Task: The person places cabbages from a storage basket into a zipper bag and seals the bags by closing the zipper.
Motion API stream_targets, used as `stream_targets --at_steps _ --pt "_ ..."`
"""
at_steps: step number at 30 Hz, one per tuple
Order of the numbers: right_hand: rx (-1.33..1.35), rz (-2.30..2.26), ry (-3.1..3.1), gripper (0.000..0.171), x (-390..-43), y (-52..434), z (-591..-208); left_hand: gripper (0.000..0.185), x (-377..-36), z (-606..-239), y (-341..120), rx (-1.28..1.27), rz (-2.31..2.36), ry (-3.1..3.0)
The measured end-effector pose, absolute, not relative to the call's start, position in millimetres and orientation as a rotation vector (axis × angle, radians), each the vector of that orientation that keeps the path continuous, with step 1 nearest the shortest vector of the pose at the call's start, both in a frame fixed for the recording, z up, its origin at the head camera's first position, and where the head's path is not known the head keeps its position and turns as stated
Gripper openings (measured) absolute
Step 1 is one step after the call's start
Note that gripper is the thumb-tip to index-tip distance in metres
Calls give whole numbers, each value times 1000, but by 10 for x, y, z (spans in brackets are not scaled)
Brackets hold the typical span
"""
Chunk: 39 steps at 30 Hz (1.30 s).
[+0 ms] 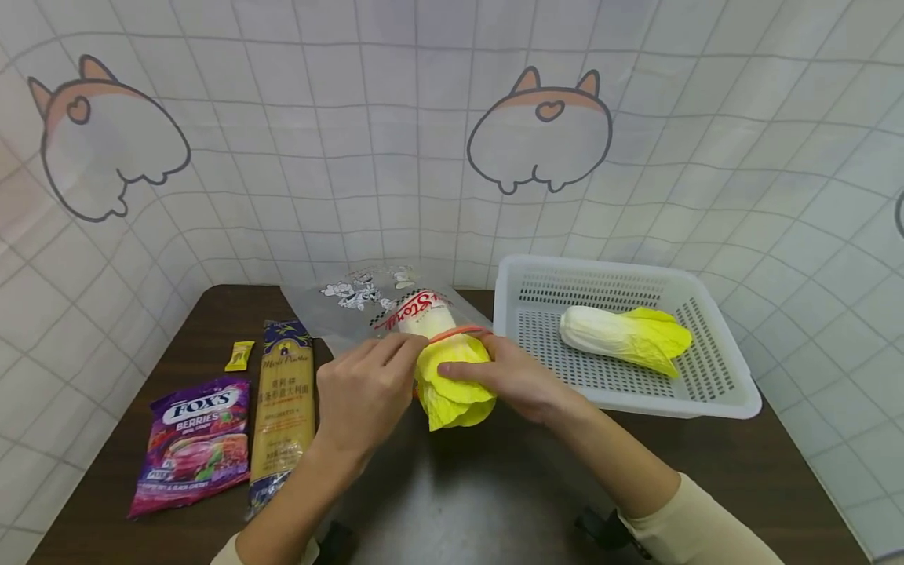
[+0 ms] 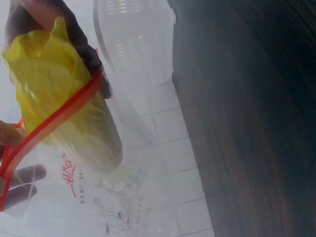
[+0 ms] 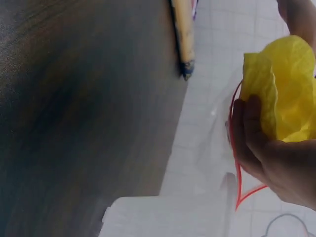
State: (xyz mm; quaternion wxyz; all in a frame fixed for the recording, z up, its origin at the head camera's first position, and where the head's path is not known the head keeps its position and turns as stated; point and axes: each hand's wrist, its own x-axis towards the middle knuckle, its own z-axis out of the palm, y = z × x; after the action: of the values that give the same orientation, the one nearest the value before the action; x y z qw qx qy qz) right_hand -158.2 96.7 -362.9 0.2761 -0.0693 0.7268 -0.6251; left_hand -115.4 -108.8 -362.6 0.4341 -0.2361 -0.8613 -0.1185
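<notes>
Yellow-leafed cabbage (image 1: pixel 452 377) half inside clear bag (image 1: pixel 367 302).

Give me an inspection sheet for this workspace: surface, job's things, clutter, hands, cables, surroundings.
Surface: dark brown wooden table, partly covered at the back by the backdrop cloth.
Job's things: toy cabbage, white stem end inside a clear zip bag with a red seal strip, yellow leaves sticking out of the mouth.
Clutter: white basket holding a second cabbage; Fox's berries candy bag; spaghetti packet; small yellow sachet.
Hands: left hand pinches the bag's mouth; right hand grips the cabbage's leaves at the bag's mouth.
Cables: nothing seen.
Surroundings: white gridded cloth backdrop printed with cartoon corgi figures.
</notes>
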Motion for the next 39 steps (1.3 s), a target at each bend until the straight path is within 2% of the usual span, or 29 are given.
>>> stream_targets --at_steps 6,13,20,29,39 --pt "-89 -1832 1844 55 -1567 866 -3666 10 -1134 -3611 -1076 -592 -286 -2163" --pt "74 -2029 1764 59 -1574 766 -3712 16 -1149 -3634 -1094 -577 -284 -2164" --pt "175 -2151 1613 32 -1577 666 -3832 14 -1185 -3671 -1105 -599 -310 -2178" --pt "279 -2342 1434 49 -1578 498 -3921 16 -1174 -3696 -1123 -574 -323 -2163" --pt "512 -2623 988 49 -1667 305 -4011 25 -1135 -3701 -1122 -559 -379 -2118"
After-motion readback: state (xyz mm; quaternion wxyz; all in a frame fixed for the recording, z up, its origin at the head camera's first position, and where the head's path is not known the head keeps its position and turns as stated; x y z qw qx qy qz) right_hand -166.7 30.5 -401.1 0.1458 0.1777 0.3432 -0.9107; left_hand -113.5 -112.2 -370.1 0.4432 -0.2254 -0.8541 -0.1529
